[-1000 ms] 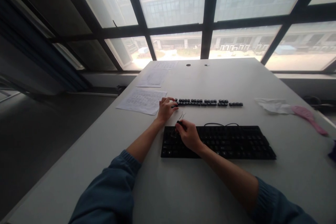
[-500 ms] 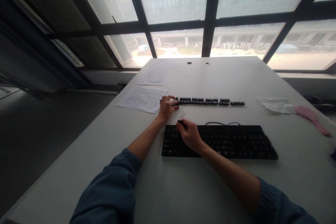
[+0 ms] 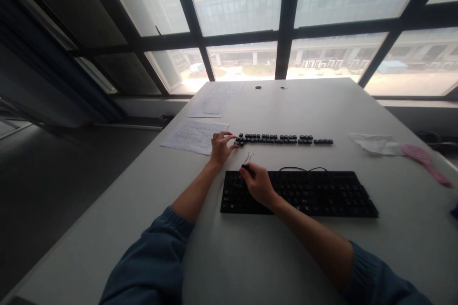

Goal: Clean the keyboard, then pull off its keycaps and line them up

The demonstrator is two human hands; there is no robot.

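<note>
My left hand is at the left end of the rows of loose black keycaps. Its thumb and index finger are apart beside the end caps, and nothing shows held between them. A wire keycap puller with a dark handle is pinched in my right hand, two thin wire prongs sticking up past the fingers. This hand is over the left part of a black keyboard, hiding some of its keys. What the lower end of the puller touches is too dark to make out.
Written paper sheets lie on the white table at the left. To the right are a crumpled white tissue and a pink hairbrush. The keyboard's cable curves behind it. Windows stand beyond the far edge.
My left hand has drawn back slightly to the left from the keycaps, leaving the end caps uncovered. The right hand holds the keycap puller in nearly the same spot.
</note>
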